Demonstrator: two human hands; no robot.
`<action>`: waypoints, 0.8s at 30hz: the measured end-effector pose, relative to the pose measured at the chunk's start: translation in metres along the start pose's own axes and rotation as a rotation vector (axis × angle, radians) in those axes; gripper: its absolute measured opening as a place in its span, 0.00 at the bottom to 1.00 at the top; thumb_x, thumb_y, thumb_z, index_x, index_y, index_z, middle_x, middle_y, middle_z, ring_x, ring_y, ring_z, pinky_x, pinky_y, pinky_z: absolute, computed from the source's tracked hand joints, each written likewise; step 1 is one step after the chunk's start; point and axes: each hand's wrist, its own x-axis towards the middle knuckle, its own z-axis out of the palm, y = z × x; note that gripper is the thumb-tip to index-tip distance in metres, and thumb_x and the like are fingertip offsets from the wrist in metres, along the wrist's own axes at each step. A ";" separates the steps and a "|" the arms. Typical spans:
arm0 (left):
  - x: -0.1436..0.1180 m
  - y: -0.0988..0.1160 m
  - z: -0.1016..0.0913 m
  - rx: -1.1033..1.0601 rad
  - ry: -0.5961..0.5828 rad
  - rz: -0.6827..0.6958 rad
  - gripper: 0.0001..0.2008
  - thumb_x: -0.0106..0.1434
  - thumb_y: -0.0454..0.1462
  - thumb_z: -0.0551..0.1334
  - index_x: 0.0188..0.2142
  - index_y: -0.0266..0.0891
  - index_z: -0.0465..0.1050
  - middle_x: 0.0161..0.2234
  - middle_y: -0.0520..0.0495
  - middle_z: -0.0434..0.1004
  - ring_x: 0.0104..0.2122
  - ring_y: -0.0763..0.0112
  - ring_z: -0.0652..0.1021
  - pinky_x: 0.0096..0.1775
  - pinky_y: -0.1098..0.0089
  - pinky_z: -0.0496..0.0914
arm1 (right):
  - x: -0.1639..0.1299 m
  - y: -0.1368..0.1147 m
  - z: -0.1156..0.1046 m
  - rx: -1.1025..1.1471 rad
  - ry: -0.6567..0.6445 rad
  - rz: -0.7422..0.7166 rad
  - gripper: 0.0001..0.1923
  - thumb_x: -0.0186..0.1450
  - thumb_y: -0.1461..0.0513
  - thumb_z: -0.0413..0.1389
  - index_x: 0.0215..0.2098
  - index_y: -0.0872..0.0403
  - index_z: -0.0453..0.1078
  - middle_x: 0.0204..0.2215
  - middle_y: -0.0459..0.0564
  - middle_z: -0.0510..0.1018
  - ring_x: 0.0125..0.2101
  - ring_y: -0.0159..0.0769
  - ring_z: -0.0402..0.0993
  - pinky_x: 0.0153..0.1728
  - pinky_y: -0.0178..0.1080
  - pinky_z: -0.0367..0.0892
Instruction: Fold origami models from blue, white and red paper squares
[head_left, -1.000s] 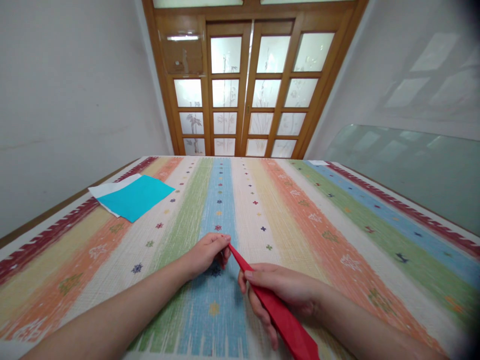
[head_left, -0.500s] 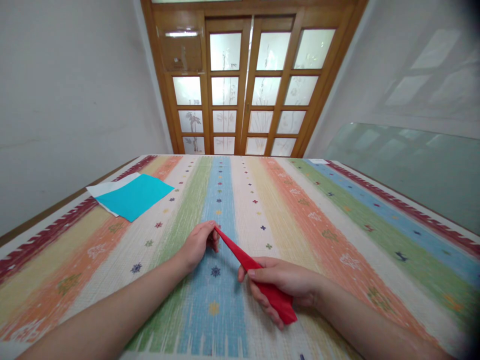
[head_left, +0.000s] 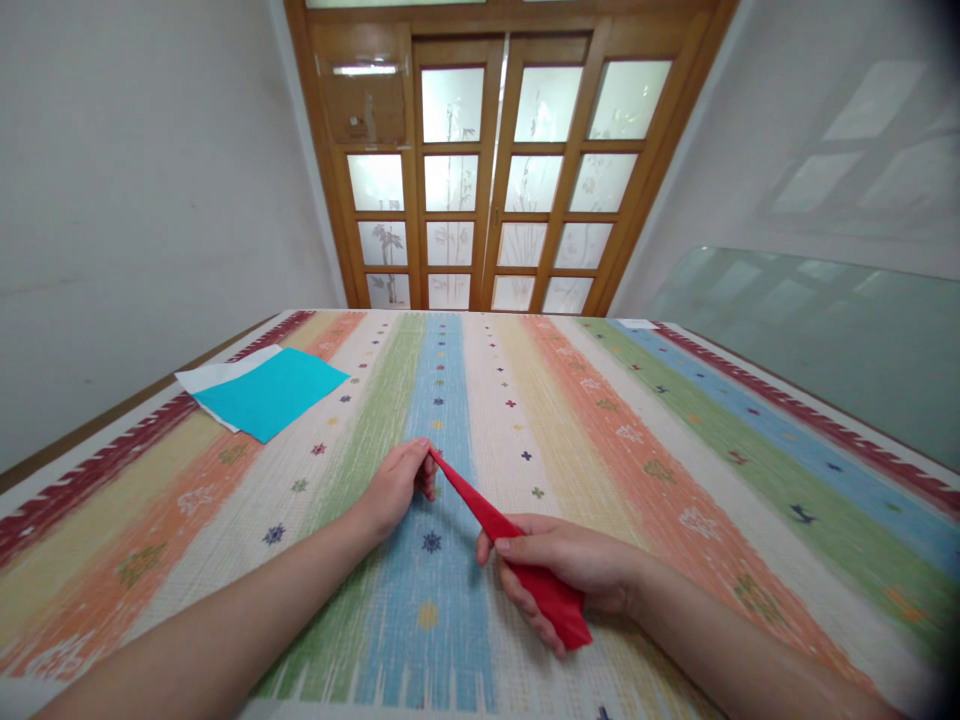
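A red piece of folded paper (head_left: 471,497), long and narrow, stretches slantwise between my two hands above the table. Its thin pointed tip is pinched between the thumb and fingers of my left hand (head_left: 401,485). My right hand (head_left: 559,565) holds the wider part, thumb on top and fingers underneath. The broad end sticks out below the right palm, toward me. Part of the paper is covered by my right thumb and fingers.
A striped, patterned cloth (head_left: 600,470) covers the table. Blue paper (head_left: 274,393) lies over white paper (head_left: 217,372) at the left. Beyond the table are wooden doors with glass panes (head_left: 453,182); a pale green glass panel (head_left: 810,350) stands at the right.
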 end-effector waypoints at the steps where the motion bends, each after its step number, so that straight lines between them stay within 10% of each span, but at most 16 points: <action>1: 0.000 0.001 0.000 -0.002 0.005 0.006 0.21 0.65 0.52 0.58 0.24 0.40 0.61 0.21 0.55 0.63 0.21 0.73 0.67 0.27 0.71 0.67 | 0.000 0.000 -0.001 0.001 -0.011 0.002 0.11 0.69 0.57 0.52 0.46 0.54 0.65 0.21 0.43 0.76 0.15 0.33 0.74 0.15 0.30 0.66; 24: -0.003 0.003 -0.001 0.034 -0.117 0.021 0.28 0.64 0.61 0.55 0.24 0.40 0.62 0.20 0.55 0.61 0.20 0.74 0.66 0.25 0.71 0.66 | 0.001 0.001 -0.006 0.006 -0.131 0.023 0.15 0.67 0.53 0.56 0.45 0.55 0.65 0.22 0.48 0.81 0.19 0.39 0.80 0.22 0.38 0.75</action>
